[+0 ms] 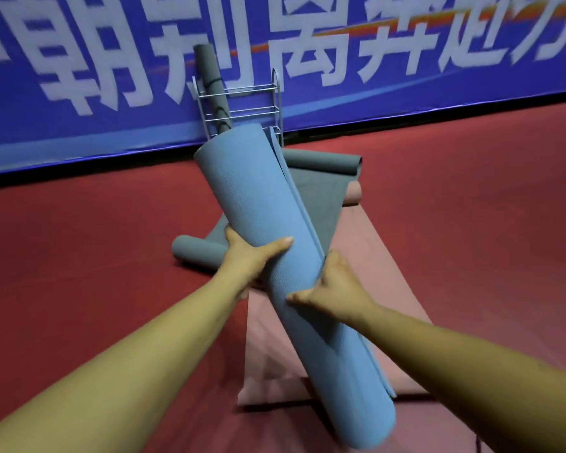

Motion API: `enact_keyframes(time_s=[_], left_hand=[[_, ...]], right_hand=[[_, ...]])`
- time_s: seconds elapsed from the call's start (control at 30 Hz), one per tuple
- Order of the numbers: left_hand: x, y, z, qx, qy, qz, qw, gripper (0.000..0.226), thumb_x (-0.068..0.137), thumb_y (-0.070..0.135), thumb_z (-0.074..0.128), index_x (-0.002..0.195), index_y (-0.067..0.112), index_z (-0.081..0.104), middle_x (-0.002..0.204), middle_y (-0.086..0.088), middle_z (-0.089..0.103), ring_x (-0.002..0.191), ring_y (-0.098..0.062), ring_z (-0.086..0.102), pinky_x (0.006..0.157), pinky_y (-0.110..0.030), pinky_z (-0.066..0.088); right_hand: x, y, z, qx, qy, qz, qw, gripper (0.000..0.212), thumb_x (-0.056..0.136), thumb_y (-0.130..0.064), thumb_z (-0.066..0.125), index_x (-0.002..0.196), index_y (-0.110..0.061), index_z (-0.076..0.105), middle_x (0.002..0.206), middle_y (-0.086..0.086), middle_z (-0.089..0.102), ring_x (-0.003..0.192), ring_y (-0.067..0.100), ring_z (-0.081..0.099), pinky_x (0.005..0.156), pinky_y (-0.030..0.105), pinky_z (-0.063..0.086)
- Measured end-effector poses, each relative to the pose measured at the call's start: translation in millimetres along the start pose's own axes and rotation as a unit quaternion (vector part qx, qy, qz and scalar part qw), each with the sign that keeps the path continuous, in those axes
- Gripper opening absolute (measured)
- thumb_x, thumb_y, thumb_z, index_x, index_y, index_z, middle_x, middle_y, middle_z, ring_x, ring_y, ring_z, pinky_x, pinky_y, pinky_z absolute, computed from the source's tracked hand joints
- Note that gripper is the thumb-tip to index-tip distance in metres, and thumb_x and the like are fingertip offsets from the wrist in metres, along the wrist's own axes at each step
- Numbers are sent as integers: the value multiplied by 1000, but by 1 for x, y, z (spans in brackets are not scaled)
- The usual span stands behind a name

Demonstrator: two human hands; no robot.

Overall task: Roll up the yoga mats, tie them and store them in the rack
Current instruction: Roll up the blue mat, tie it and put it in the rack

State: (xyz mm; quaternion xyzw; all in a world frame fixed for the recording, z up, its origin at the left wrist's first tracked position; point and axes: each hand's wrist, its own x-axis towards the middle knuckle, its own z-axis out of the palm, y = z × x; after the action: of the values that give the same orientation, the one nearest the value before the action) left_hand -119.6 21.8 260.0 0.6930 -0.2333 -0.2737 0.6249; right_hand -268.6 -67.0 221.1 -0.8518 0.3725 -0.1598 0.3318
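Person's upper limbs, seen from above: two bare forearms, uncovered along their whole visible length, each ending in a bare hand, the left hand (pixel 249 256) showing its thumbnail, the right hand (pixel 335 282) showing its back and knuckles.

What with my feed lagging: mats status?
Left hand, right hand grip rolled blue mat, untied. Tied grey mat in rack. Loose grey mat, pink mat ahead.
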Motion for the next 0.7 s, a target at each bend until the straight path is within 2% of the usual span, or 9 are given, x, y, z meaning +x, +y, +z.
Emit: enact_keyframes(time_s=[0.1,0.13,0.17,0.23,0.3,0.4,0.5,0.57,0.7], left_hand=[[-8,-14,-22,-15,-16,10,1000,108,51,24,95,137,29,30,125,8,61,105,-17,65,76,-37,59],[-11,-16,-28,-19,-30,9,999,114,46,25,96,138,33,30,126,11,61,108,-15,64,76,-36,58],[-13,-18,-33,-19,-41,13,999,117,43,24,96,138,35,30,127,12,60,110,-15,64,73,-34,58],[-17,-15,-38,-34,-59,16,998,114,46,15,93,139,35,30,127,12,61,111,-16,63,59,-26,54],[-18,-10,-42,-51,-91,16,994,112,48,5,92,138,36,32,127,9,61,110,-19,64,54,-26,53],[-16,5,-44,-50,-139,51,988,111,37,14,93,129,45,39,129,9,61,115,-17,62,76,-38,58],[-10,25,-48,-12,-150,119,981,113,36,18,94,134,40,40,133,8,59,122,-15,58,101,-46,49],[-6,35,-52,16,-151,158,976,118,38,19,94,140,36,36,134,12,58,125,-13,56,104,-46,47],[3,31,-54,68,-154,187,968,125,40,22,94,146,34,28,138,15,54,130,-10,50,106,-36,45]], right_hand=[[5,-2,-2,100,-58,-4,993,83,57,-87,65,82,-8,65,81,9,71,71,17,67,65,36,56],[2,-5,-6,121,-61,4,991,83,61,-88,58,73,-6,62,72,8,68,65,19,65,64,38,55],[-1,-8,-10,160,-57,16,985,90,62,-94,50,72,-4,60,73,9,67,67,22,63,72,42,54],[-4,-14,-20,266,-38,57,962,83,72,-90,42,75,-9,59,74,8,61,71,23,57,81,44,51],[-3,-22,-32,322,-19,59,945,59,95,-64,40,88,-10,62,73,8,58,70,22,56,82,43,54],[0,-33,-53,286,2,-22,958,36,104,-43,40,124,-19,58,65,9,56,64,21,57,65,35,58],[5,-44,-67,266,0,-79,961,35,104,-39,40,133,-28,56,70,1,61,64,21,57,60,26,54],[9,-48,-70,276,0,-100,956,35,105,-37,39,135,-31,56,75,-10,62,65,20,56,64,25,54],[13,-48,-61,283,6,-112,952,35,107,-29,38,138,-27,53,65,-12,60,67,24,53,62,26,52]])
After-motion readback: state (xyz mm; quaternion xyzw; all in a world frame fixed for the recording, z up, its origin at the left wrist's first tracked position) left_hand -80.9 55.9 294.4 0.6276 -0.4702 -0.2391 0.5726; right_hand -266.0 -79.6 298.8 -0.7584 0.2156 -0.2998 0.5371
